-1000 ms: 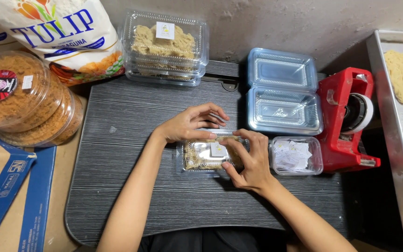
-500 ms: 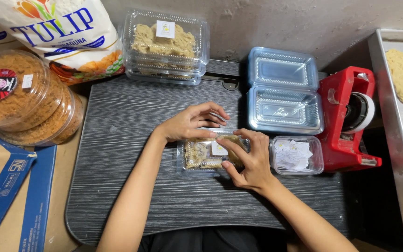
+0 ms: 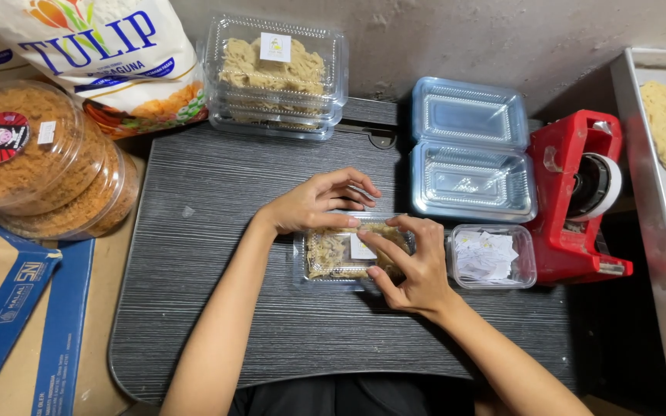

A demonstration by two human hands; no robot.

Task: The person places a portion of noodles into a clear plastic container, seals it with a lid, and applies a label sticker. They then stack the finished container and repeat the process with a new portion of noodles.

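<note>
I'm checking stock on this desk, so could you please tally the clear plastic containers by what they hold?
Filled clamshell boxes: 3, namely the box under both hands and the stacked boxes, which look like 2.
Empty open clamshell: 1
Small tub of paper labels: 1
Round tubs of brown crumbs: 2
Total: 7

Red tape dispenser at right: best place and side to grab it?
Probably grip the red tape dispenser across its tall body near the top, coming from above. Its left side sits close to the open clear tray and small tub of paper labels, and the metal tray crowds its right, so side approaches look tight.
</note>
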